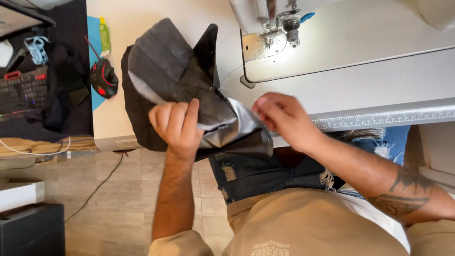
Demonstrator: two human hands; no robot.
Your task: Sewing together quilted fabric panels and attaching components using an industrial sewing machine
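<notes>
Nearest the camera, the person's tan shirt (303, 223) and torn blue jeans (265, 173) fill the 6 o'clock field. Above them, the left hand (177, 125) is closed around a folded piece of grey and black fabric (175, 71), thumb on top and fingers curled under its lower edge. The right hand (284, 118), at 3 o'clock of the left, pinches the fabric's pale lining corner (237, 125) between thumb and fingertips. The fabric lies partly on the white table (142, 19) and partly hangs off its near edge. At 1 o'clock of the fabric stands the sewing machine (275, 23), its presser foot (291, 35) lit and bare. At 9 o'clock of the fabric sits a red-and-black tape measure (103, 78), with a small green bottle (104, 35) just above it.

To do this step well, judged from the grip: keep the seam edges aligned and taut between both hands, layers flat, before feeding toward the foot.
</notes>
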